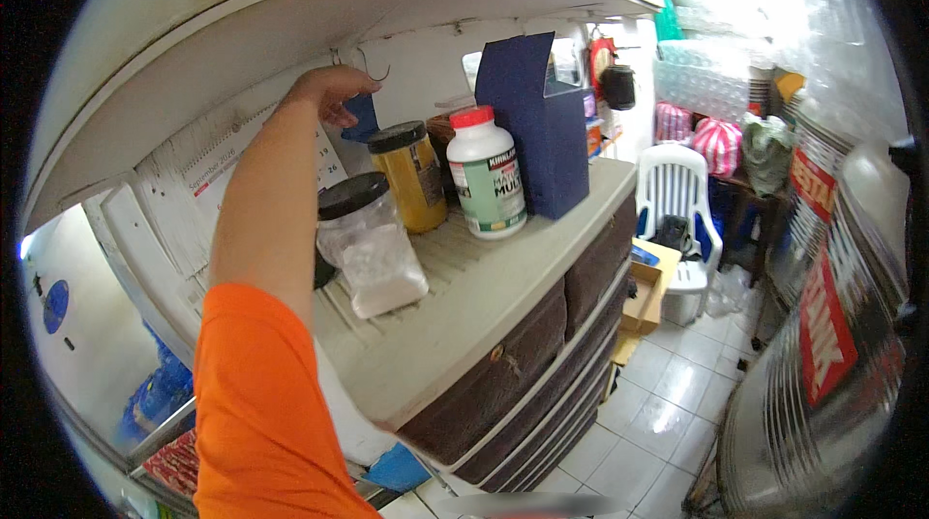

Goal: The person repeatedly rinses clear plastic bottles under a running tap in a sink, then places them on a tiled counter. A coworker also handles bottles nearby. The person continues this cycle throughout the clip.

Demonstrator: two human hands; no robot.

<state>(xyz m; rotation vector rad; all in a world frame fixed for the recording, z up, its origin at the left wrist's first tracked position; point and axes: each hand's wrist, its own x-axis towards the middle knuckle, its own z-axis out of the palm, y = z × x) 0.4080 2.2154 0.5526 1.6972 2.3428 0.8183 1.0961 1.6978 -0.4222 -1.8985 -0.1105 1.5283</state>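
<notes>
My left arm, in an orange sleeve, reaches up past the front of the cabinet top [464, 301]. My left hand [334, 91] is bent over a small dark blue object [361, 118] close to the wall, below metal hooks [375, 69]. Its fingers look closed on the upper part of this object, whose kind I cannot make out. Right of the forearm stand a clear jar of white powder [382, 267] with a black lid and a yellow jar [414, 180]. Beside them are a white bottle [487, 176] with a red cap and a tall blue box [556, 147]. My right hand is out of view.
An overhead cabinet [271, 11] hangs low above the hand. A wall calendar [232, 163] hangs behind the forearm. Brown drawers [503, 345] form the cabinet's front. Large metal tanks [823, 374] stand at the right, with a white plastic chair [673, 190] farther back.
</notes>
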